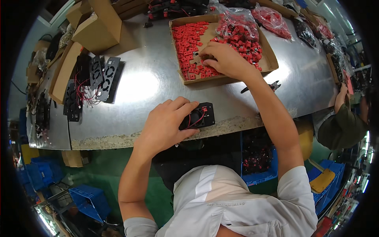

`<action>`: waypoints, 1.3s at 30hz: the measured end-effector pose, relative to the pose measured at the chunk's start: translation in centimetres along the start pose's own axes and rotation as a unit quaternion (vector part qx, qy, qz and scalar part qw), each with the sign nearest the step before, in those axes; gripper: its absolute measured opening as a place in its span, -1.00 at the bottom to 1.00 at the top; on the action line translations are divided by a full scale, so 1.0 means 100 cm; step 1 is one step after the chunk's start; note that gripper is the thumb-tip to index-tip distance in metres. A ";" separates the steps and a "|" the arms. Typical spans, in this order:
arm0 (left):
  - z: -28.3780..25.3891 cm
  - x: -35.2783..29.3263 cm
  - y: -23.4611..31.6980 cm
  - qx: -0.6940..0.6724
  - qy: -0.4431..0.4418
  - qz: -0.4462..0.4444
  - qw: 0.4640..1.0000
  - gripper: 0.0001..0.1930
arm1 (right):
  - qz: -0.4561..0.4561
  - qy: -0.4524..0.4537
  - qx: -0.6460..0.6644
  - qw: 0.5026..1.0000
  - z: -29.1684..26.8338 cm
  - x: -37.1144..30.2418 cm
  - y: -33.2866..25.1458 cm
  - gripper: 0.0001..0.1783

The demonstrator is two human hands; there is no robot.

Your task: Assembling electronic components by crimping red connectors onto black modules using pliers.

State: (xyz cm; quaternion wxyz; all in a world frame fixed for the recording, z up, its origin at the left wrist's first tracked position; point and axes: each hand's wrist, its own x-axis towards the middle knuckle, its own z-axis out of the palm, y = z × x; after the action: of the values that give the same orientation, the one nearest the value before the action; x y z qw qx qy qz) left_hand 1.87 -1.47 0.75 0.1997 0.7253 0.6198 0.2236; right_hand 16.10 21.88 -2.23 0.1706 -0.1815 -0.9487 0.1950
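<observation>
My left hand (167,120) grips a black fan panel (208,114) near the table's front edge, its fingers over the top and thumb along the near side. The panel carries a small red piece at its upper right, and red wires loop over its round fan. My right hand (225,59) reaches into a shallow cardboard tray (213,80), fingers curled down among small red plastic parts (187,41). Whatever its fingertips pinch is hidden. Flat red pieces lie spread over the tray's left, while chunkier red parts (246,47) are heaped at the right.
Black fan panels with red wires (106,81) lie at the left by an open cardboard box (98,29). Cutting pliers (272,86) rest right of the tray. Bags of red parts (270,19) stand behind. A co-worker's sleeve (341,128) is at far right; blue crates (90,201) stand below.
</observation>
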 end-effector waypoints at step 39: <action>0.002 -0.001 0.005 -0.016 -0.008 -0.032 0.999 -0.36 | 0.025 0.037 0.169 0.985 0.000 -0.093 -0.088 -0.83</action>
State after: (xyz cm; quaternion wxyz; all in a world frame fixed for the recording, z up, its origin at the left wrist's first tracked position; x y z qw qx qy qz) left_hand 2.40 -1.69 0.86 0.2235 0.7036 0.6374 0.2208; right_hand 21.78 10.53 -0.84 0.2291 -0.1802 -0.8902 0.3500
